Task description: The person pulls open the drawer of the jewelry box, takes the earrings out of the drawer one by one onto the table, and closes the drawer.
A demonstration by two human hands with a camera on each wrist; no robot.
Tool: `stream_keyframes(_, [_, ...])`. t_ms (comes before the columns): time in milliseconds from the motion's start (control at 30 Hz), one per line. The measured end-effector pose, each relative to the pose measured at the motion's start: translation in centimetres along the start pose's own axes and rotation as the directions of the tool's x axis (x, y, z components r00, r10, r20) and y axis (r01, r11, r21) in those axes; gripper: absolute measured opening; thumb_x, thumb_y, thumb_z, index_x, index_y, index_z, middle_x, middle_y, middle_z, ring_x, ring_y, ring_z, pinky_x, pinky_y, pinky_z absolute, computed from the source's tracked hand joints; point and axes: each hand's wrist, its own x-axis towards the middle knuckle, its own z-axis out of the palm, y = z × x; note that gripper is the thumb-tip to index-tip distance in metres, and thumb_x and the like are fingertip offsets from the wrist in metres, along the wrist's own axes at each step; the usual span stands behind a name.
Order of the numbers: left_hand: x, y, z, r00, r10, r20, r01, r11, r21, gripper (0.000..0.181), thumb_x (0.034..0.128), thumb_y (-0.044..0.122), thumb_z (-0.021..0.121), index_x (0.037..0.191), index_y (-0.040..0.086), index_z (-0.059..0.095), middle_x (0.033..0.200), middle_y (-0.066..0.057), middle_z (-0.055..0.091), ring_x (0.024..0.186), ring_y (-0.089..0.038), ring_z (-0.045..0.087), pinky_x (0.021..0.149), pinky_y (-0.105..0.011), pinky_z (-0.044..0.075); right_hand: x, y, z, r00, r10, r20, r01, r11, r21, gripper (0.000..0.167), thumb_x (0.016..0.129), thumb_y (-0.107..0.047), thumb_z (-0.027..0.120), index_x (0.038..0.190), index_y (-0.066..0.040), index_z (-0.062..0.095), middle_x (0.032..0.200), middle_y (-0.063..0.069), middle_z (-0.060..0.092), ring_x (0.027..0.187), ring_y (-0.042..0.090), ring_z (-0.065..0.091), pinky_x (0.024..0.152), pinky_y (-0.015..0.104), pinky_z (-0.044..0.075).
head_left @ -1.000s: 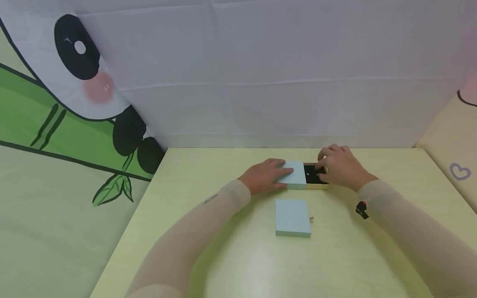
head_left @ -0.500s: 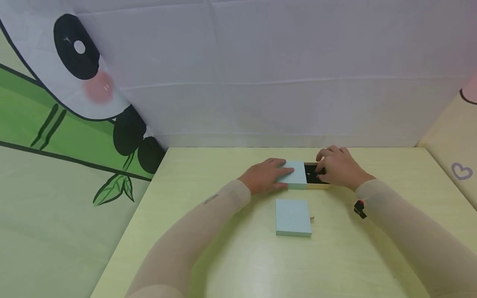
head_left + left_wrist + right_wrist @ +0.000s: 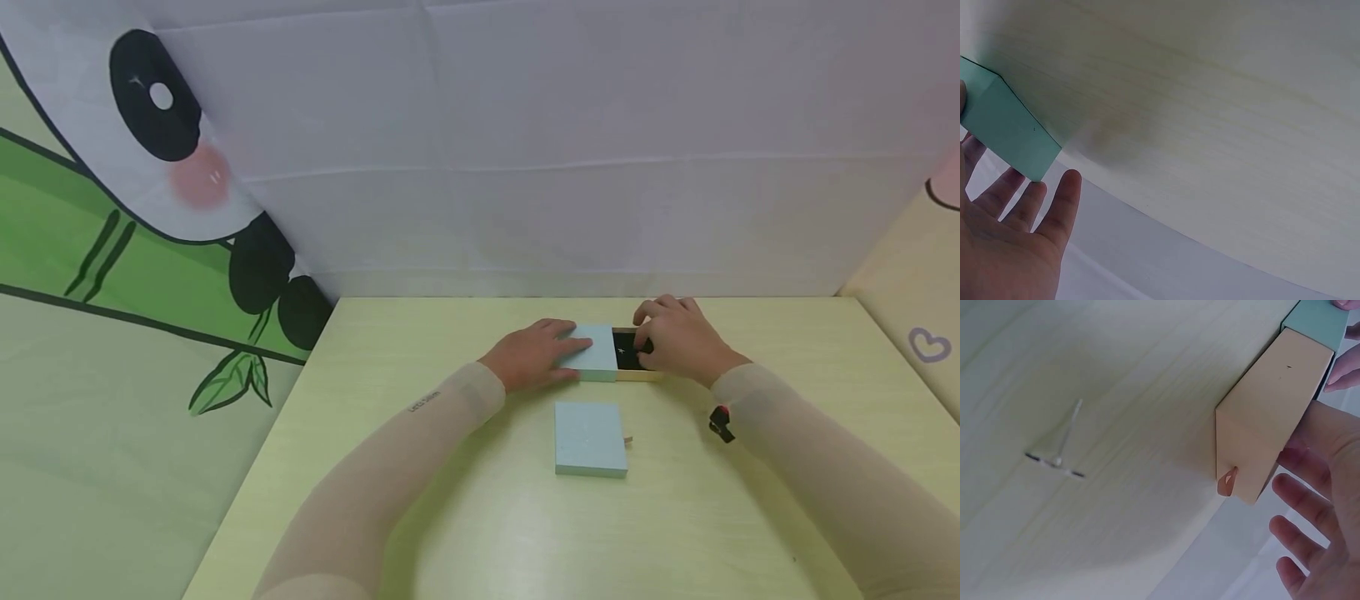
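A pale blue drawer box [image 3: 597,346] lies near the table's far edge, its tan-sided inner tray [image 3: 1272,400] pulled partly out to the right. Black lining [image 3: 626,354] with a tiny white, shiny item [image 3: 621,351] shows inside. My left hand [image 3: 528,354] holds the box's sleeve [image 3: 1013,125], thumb at the near side, fingers over the top and far side. My right hand [image 3: 682,342] reaches into the tray with thumb and forefinger; whether they pinch anything is hidden. Its other fingers [image 3: 1300,494] are bent, apart from the tray. A tan ribbon tab [image 3: 1227,482] sticks out of the tray's end.
A second pale blue box [image 3: 590,439], closed, lies nearer on the table [image 3: 480,517], with a small tab [image 3: 628,439] at its right side. White cloth [image 3: 525,208] rises behind the table. A blurry T-shaped mark [image 3: 1057,464] shows in the right wrist view.
My right hand has shifted slightly to the left over the tray, its thumb and forefinger moving further in. The left hand and both boxes look almost still.
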Motion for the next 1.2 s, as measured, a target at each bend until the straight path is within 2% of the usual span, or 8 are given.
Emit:
stream_keyframes(200, [0.0, 0.0, 0.1, 1.0, -0.005, 0.002, 0.005, 1.0, 0.0, 0.07, 0.12, 0.063, 0.062, 0.183, 0.039, 0.046, 0.192, -0.005, 0.044, 0.179, -0.028, 0.043, 0.132, -0.047, 0.058, -0.1, -0.1, -0.2, 1.0, -0.011, -0.008, 0.011, 1.0, -0.012, 0.005, 0.097, -0.017, 0.09, 0.101, -0.017, 0.094, 0.144, 0.014, 0.077, 0.143, 0.046, 0.061, 0.123, 0.074, 0.045])
stream_keyframes(400, [0.0, 0.0, 0.0, 1.0, -0.012, 0.005, 0.012, 1.0, 0.001, 0.069, 0.1202, 0.062, 0.062, 0.183, 0.039, 0.045, 0.192, -0.004, 0.044, 0.179, -0.027, 0.043, 0.131, -0.046, 0.059, -0.3, 0.2, -1.2, 0.999, -0.024, -0.03, 0.024, 0.999, -0.024, 0.007, 0.098, -0.016, 0.089, 0.101, -0.019, 0.094, 0.143, 0.014, 0.078, 0.143, 0.046, 0.062, 0.122, 0.073, 0.046])
stream_keyframes(800, [-0.2, 0.0, 0.0, 1.0, -0.007, 0.011, 0.008, 1.0, -0.021, 0.07, 0.1202, 0.061, 0.063, 0.184, 0.037, 0.045, 0.192, -0.006, 0.043, 0.18, -0.029, 0.042, 0.134, -0.047, 0.057, -1.6, 2.8, -3.4, 0.998, 0.067, -0.015, -0.067, 0.997, 0.027, 0.013, 0.1, -0.018, 0.081, 0.104, -0.017, 0.094, 0.147, 0.02, 0.076, 0.149, 0.055, 0.056, 0.125, 0.08, 0.036])
stream_keyframes(967, [-0.2, 0.0, 0.0, 1.0, -0.016, 0.017, 0.017, 0.999, -0.027, 0.07, 0.1204, 0.061, 0.062, 0.184, 0.037, 0.044, 0.193, -0.005, 0.042, 0.181, -0.028, 0.04, 0.134, -0.047, 0.057, -2.2, 4.1, -3.0, 0.992, 0.127, 0.019, -0.128, 0.989, 0.068, 0.013, 0.101, -0.019, 0.084, 0.107, -0.014, 0.094, 0.148, 0.024, 0.074, 0.15, 0.058, 0.054, 0.125, 0.082, 0.034])
stream_keyframes(1200, [-0.1, 0.1, 0.0, 1.0, -0.008, 0.026, 0.009, 0.999, -0.048, 0.07, 0.1207, 0.06, 0.062, 0.184, 0.037, 0.044, 0.193, -0.005, 0.041, 0.182, -0.028, 0.039, 0.135, -0.048, 0.055, -2.9, 5.8, -1.3, 0.982, 0.173, 0.072, -0.182, 0.971, 0.153, 0.012, 0.103, -0.021, 0.087, 0.11, -0.016, 0.095, 0.147, 0.024, 0.074, 0.141, 0.056, 0.058, 0.116, 0.081, 0.035])
